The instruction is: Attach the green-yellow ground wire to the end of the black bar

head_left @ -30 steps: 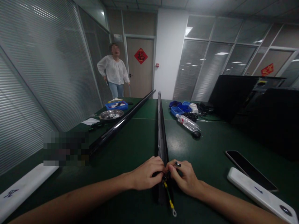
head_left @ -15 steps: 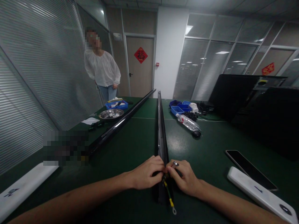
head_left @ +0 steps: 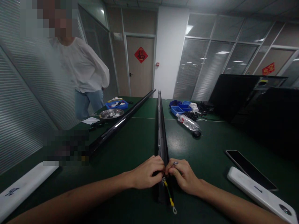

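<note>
A long black rail [head_left: 160, 124] runs down the middle of the green table [head_left: 210, 155] toward me. My left hand [head_left: 147, 172] and my right hand [head_left: 183, 175] meet over its near end, fingertips pinched together there. A yellow-green wire [head_left: 168, 194] with a ring terminal [head_left: 174, 211] hangs from that spot along the rail's near end. My right hand also holds a small metal ring terminal [head_left: 175, 163] at its knuckles. What exactly the left fingers grip is hidden.
A second black rail [head_left: 121, 122] lies to the left. Blue bins [head_left: 178, 108], a water bottle [head_left: 188, 123], a metal bowl [head_left: 111, 114], a phone [head_left: 249, 169] and white bars [head_left: 261, 196] lie on the table. Another person [head_left: 79, 71] stands at the left edge.
The other person has walked from the far door to close by at the table's left side. My hands stay at the rail's near end, with the fingers shifting slightly.
</note>
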A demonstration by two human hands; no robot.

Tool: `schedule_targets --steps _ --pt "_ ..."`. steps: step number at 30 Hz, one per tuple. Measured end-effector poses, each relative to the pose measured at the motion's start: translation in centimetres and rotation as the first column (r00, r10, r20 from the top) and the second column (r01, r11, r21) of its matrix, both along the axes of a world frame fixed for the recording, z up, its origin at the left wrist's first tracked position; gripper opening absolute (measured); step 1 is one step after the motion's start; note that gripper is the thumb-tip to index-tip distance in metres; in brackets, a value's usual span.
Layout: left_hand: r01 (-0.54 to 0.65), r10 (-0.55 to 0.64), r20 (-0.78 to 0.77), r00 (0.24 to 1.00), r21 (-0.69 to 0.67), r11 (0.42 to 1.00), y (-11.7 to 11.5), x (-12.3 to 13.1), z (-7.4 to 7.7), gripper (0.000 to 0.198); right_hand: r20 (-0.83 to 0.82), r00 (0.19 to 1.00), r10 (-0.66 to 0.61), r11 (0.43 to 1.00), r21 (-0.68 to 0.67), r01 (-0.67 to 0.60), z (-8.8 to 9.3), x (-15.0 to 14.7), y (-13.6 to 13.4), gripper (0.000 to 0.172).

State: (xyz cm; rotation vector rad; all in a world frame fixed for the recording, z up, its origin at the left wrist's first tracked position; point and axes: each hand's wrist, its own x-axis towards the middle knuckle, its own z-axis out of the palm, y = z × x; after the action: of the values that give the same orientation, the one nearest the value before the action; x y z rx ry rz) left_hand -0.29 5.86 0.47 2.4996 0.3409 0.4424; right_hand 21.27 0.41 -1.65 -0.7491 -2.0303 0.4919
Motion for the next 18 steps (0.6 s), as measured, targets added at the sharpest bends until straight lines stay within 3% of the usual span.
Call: schedule_targets --steps 6,18 --pt "0.002 -0.002 -0.003 1.000 0.011 1.000 -0.02 0.00 0.14 0.015 -0.008 0.999 0.033 0.999 -0.013 -0.033 0.21 -0.06 -0.12 0.039" --pt "-0.006 0.006 -0.002 1.000 0.022 1.000 0.04 0.03 -0.07 0.015 -0.031 0.993 -0.113 0.993 0.040 0.114 -0.63 -0.18 -0.17 0.026"
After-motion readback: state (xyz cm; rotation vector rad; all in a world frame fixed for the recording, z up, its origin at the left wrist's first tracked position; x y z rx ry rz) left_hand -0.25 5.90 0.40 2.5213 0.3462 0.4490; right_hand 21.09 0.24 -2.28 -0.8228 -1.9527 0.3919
